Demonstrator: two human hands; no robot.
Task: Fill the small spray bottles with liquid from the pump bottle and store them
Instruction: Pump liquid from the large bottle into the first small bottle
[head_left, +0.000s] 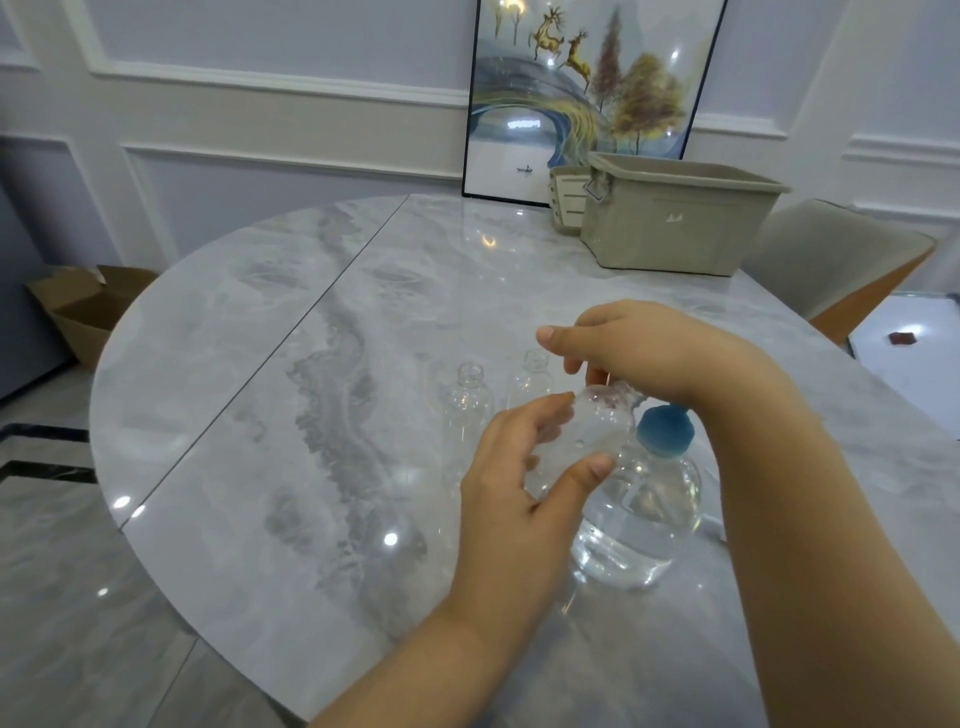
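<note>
A round clear pump bottle with a blue collar stands on the marble table, about half full of clear liquid. My left hand grips a small clear bottle, tilted with its mouth up beside the blue collar. My right hand reaches over from the right, fingers curled at the small bottle's mouth and over the pump head, which it hides. Two more small clear bottles stand uncapped just behind, to the left.
A beige storage bin sits at the table's far right with a smaller slatted basket beside it. A framed picture leans on the wall. A chair stands on the right, a cardboard box on the floor left.
</note>
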